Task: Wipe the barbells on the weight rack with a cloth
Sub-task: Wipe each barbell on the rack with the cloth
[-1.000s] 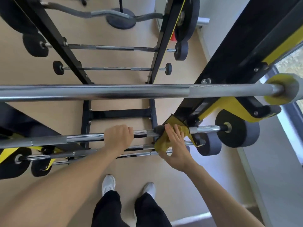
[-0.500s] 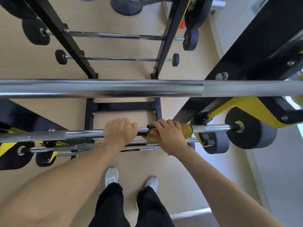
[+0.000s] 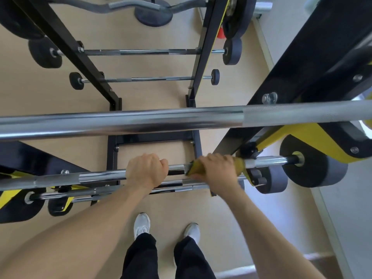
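A chrome barbell (image 3: 100,175) with black end weights (image 3: 314,164) lies across the black and yellow rack (image 3: 298,81) below me. My left hand (image 3: 147,171) grips its shaft near the middle. My right hand (image 3: 216,171) holds a yellow cloth (image 3: 238,165) wrapped round the same shaft, just left of the rack's right cradle. A thicker chrome bar (image 3: 141,121) crosses the view above them. More barbells (image 3: 124,191) sit close under the gripped one.
Farther rack rungs hold two smaller barbells (image 3: 141,51) (image 3: 145,79) and a curl bar (image 3: 112,6) at the top. The floor is light wood, and my white shoes (image 3: 142,223) stand below the rack. A grey wall runs on the right.
My right hand went from a loose hold on the cloth to wrapping it round the shaft, then slid right toward the cradle. My left hand kept its grip.
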`<state>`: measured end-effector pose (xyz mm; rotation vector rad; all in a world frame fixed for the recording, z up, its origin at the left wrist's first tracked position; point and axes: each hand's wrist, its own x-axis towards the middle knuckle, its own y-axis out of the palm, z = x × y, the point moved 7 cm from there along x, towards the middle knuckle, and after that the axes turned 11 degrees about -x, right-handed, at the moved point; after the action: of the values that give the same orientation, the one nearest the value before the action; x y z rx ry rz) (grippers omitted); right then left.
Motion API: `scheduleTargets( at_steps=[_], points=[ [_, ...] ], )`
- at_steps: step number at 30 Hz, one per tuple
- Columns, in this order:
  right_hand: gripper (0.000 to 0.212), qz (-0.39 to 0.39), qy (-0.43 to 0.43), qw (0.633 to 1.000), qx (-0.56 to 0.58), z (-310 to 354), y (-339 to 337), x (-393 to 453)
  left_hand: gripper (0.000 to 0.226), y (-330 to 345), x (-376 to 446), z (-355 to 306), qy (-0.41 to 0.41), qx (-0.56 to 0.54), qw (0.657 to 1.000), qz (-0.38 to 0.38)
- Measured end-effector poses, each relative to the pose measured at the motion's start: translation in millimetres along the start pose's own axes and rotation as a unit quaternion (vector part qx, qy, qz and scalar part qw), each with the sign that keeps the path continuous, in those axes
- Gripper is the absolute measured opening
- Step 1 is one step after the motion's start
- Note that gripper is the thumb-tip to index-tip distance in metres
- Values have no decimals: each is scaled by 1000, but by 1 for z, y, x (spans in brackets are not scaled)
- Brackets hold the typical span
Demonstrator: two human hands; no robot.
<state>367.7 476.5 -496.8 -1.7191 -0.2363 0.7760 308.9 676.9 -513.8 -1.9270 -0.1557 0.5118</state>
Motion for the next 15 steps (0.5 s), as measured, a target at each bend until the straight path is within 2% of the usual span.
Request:
scheduleTargets(
  at_steps=[3,5,8,10,13,15],
  points=[
    [53,-36,-77,996,-2,60,-9,10,49,2,1,2,-10,16,1000,16],
    [51,-24,-115,993,14,51,-10,8,48,2,0,3,-4,6,1000,18],
    [65,45,-66,997,13,-32,8,0,48,1,1,2,9,-12,1000,12],
    [67,46,-27,999,-12,-75,13,-10,49,0,0,1,12,-14,1000,2],
    [63,17,-42,996,-76,-62,8,-6,50,0,0,1,9,1,1000,-7],
    [61,3,-61,996,-59,-25,4,-1,50,0,0,0,12,3,1000,-12]
  ],
)
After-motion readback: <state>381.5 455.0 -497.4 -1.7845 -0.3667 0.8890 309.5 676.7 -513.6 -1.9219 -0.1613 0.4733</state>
